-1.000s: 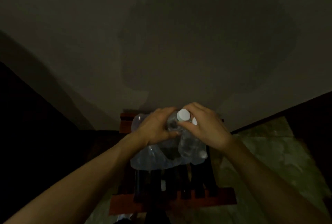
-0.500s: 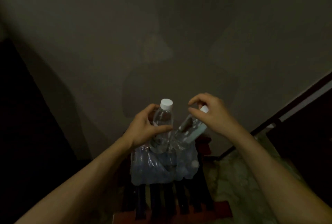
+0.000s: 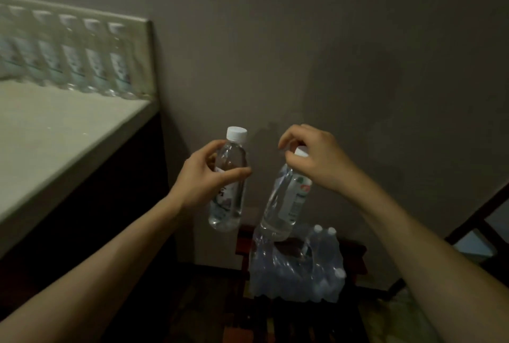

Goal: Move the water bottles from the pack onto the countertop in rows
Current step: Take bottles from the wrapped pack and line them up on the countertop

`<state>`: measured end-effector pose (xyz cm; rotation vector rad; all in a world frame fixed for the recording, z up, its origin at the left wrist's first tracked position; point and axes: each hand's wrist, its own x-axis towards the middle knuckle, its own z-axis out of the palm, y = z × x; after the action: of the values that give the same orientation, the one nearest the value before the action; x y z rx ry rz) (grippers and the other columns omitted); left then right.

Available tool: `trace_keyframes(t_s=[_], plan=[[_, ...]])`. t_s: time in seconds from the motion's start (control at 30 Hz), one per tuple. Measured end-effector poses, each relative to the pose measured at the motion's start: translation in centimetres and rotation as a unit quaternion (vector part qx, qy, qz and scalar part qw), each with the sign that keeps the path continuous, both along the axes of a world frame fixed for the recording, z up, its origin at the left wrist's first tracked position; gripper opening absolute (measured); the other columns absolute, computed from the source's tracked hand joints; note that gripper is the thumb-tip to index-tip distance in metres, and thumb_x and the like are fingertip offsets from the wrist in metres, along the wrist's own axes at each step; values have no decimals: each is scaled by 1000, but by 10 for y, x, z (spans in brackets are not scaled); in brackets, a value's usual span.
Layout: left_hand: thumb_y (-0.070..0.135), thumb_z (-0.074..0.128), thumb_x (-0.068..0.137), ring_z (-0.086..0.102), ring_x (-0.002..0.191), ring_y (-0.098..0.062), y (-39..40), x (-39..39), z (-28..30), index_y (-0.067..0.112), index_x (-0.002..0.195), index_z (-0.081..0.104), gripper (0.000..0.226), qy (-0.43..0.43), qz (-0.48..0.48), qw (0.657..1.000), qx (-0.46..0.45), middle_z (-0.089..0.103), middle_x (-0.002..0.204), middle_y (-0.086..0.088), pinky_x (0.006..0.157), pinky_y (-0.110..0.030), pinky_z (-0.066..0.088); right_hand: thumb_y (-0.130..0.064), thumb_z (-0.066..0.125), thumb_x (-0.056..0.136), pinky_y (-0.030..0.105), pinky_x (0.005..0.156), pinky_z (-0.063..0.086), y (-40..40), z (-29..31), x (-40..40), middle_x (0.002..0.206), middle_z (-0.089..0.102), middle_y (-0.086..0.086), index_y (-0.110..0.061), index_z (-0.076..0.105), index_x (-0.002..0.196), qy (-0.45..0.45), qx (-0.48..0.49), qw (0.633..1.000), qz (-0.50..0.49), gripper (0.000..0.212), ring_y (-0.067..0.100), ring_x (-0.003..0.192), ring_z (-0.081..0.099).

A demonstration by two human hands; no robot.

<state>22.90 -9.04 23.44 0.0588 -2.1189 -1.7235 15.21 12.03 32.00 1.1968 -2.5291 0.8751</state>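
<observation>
My left hand [image 3: 205,177] grips a clear water bottle [image 3: 230,199] with a white cap around its upper body, held upright in the air. My right hand [image 3: 314,158] pinches the cap end of a second water bottle [image 3: 286,205], which hangs tilted just above the pack. The plastic-wrapped pack [image 3: 297,268] sits low on a dark red slatted stool [image 3: 355,254] and still holds several bottles. At the far left, the pale countertop [image 3: 55,133] carries a row of several bottles [image 3: 71,59] along its back edge.
A grey wall fills the background behind my hands. Dark cabinet fronts lie under the countertop at left. A dark frame with a glass panel [image 3: 479,238] stands at the right. Mottled floor shows at bottom right.
Both hands have lifted a bottle each out of the pack and raised them. The view has swung left, bringing the countertop and its row of bottles into sight.
</observation>
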Motion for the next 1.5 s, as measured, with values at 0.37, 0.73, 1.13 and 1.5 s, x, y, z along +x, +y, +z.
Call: trace_keyframes(t_s=[0.37, 0.73, 1.13, 1.5], plan=[[47, 87, 60, 75, 85, -19, -137, 102, 81, 29, 114, 67, 60, 60, 96, 993, -38, 77, 86, -4, 78, -37, 61, -2, 61, 76, 32, 70, 50, -136, 73, 72, 86, 62, 7, -19, 68, 83, 61, 1, 994, 96, 19, 21, 80, 60], [45, 87, 63, 68, 99, -18, -336, 193, 107, 23, 144, 43, 95, 50, 219, 973, -50, 71, 107, -8, 86, -39, 57, -5, 64, 84, 3, 69, 41, -326, 122, 134, 88, 66, -3, -18, 67, 89, 67, -39, 988, 134, 15, 0, 79, 60], [47, 83, 67, 68, 97, -23, -442, 173, 100, 23, 131, 55, 74, 11, 252, 961, -112, 70, 110, -4, 85, -50, 58, -8, 62, 88, 18, 81, 47, -504, 89, 128, 97, 64, 1, -13, 67, 95, 177, -46, 969, 165, 10, 9, 88, 56], [45, 85, 66, 66, 88, -2, -531, 112, 105, 30, 121, 52, 66, 8, 280, 947, -155, 67, 105, 9, 75, -28, 57, -9, 59, 90, 39, 82, 51, -605, 71, 85, 107, 64, 6, -10, 64, 104, 215, -75, 965, 127, 15, 24, 98, 58]])
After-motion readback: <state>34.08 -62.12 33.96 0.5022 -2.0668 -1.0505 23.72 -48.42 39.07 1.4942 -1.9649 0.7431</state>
